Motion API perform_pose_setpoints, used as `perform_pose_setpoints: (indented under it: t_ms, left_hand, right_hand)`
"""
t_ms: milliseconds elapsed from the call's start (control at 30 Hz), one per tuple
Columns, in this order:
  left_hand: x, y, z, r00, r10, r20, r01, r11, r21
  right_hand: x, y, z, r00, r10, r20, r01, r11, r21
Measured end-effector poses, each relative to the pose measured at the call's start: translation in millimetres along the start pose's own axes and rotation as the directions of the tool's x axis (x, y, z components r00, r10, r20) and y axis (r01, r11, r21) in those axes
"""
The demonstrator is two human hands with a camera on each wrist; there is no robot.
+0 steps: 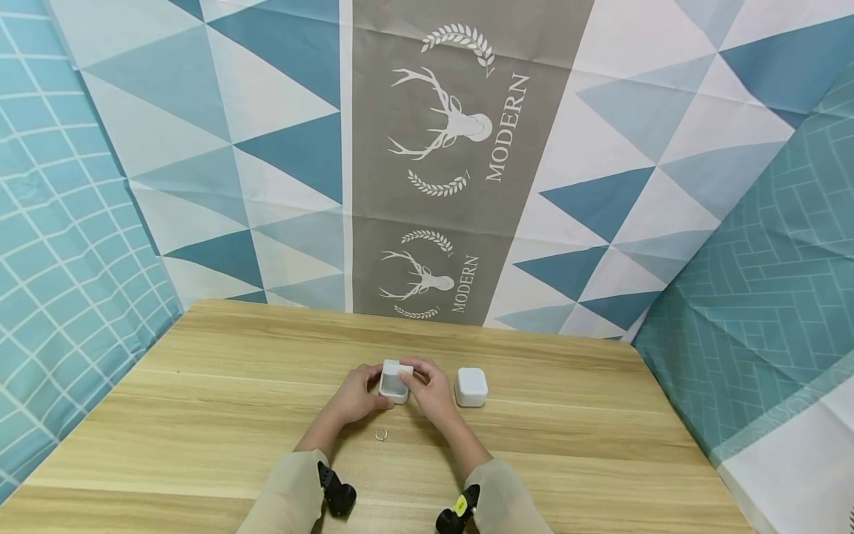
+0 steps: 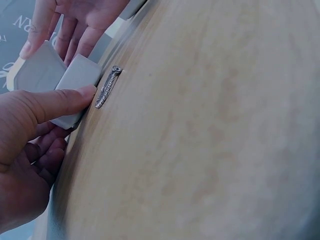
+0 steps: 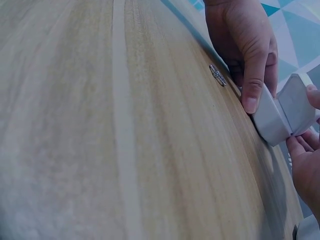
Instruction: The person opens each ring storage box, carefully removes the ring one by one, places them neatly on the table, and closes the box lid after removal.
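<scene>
left hand and right hand grip a white box; wooden table, patterned backdrop.

Ring on table, box behind it between left hand and right hand, second box rightward

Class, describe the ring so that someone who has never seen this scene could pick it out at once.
Start with the wooden table and find the open white box on it. Just below that box in the head view lies the ring. Its small, silvery, studded band sets it apart from the plain, larger open box and the closed white box.
</scene>
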State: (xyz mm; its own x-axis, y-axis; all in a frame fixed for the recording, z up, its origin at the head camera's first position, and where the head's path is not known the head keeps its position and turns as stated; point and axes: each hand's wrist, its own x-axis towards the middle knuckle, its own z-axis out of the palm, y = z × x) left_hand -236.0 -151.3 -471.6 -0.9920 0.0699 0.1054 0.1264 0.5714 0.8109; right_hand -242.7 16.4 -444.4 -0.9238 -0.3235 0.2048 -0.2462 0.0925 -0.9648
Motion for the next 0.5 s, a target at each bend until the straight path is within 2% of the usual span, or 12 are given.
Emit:
perform_pose_setpoints:
  t_ms: [267,400,500]
  left_hand:
    - [0.0,0.2,0.0,1.000,0.000,0.000,0.000,1.000,0.008]
    - [0.0,-0.5,0.2,1.000,0.000,0.002,0.000,1.000,0.012]
    - [0.0,-1.2,0.4,1.000,0.005,0.002,-0.005,1.000,0.014]
  right_hand:
    - [0.2,2,-1,1.000,-0.003,0.004,0.003,1.000,0.000]
    - [6.7,21,0,1.000,-0.004,-0.012,0.004,1.000,0.004]
    - [8.3,28,0,0.999,-0.035,-0.019,0.035,0.999,0.002]
